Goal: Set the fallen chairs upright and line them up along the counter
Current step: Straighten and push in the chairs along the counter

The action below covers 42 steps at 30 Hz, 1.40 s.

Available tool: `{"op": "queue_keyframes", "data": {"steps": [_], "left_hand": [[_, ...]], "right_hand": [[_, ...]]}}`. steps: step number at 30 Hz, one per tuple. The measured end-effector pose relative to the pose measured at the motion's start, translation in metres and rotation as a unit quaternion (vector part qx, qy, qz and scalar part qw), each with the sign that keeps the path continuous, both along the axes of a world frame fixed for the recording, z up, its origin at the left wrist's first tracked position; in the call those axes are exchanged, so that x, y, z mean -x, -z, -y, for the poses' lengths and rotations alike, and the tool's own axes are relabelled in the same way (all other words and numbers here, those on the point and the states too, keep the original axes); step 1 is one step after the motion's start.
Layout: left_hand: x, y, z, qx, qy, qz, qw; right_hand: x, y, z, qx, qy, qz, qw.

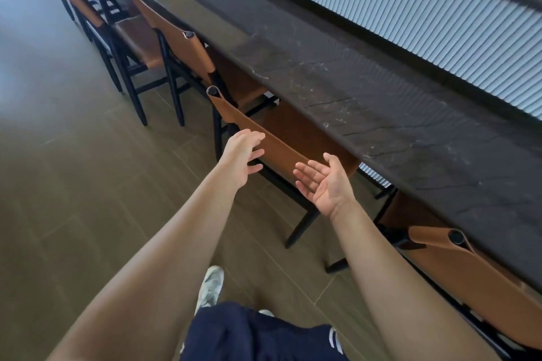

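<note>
Here, both arms stretched forward over the floor [88, 184]. Left hand [243, 155] spread, fingers loose, just touching or nearly touching the tan chair back [264, 138]; cannot tell which. Right hand [325, 182] palm-up, released, empty. Chair upright, tucked against the dark desk [381, 102].

We have open tiled floor [73, 184] on our left, nothing standing on it beside the row of chairs. Ahead, the nearest chair [272, 143] blocks the way: its tan back runs across just beyond our left hand [243, 158] and right hand [325, 182], both spread and empty. The dark counter [381, 102] overhangs the seats, so little room is left above them. Another chair [457, 261] crowds our right forearm. Between the nearest chair and the next chair [181, 47] only a narrow gap shows. Our shoe [211, 284] stands on clear floor.
</note>
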<state>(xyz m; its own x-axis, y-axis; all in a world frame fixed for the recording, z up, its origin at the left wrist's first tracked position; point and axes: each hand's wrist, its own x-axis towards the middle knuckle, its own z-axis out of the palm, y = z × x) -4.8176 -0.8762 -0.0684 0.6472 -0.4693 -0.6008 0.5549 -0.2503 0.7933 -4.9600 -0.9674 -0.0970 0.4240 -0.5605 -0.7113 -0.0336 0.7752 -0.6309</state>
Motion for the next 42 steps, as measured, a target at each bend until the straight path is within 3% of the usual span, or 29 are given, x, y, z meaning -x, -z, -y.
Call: {"op": "queue_keyframes", "data": {"steps": [12,20,28,35,42], "left_hand": [[-0.103,0.032,0.056,-0.027,0.027,-0.135,0.99],[-0.153,0.056,0.076,-0.1,0.09,-0.115,0.984],[-0.166,0.072,0.097,-0.112,0.086,-0.131,0.981],[-0.177,0.091,0.114,-0.173,0.073,-0.114,0.976],[-0.164,0.099,0.114,-0.151,0.025,-0.094,0.984]], "right_hand": [[-0.075,0.026,0.018,-0.156,0.122,-0.061,0.978],[-0.105,0.037,0.029,-0.165,0.275,-0.047,0.946],[-0.105,0.045,0.041,-0.179,0.31,-0.086,0.93],[-0.097,0.058,0.047,-0.139,0.407,-0.071,0.9],[-0.088,0.061,0.037,-0.104,0.426,-0.067,0.896]]}}
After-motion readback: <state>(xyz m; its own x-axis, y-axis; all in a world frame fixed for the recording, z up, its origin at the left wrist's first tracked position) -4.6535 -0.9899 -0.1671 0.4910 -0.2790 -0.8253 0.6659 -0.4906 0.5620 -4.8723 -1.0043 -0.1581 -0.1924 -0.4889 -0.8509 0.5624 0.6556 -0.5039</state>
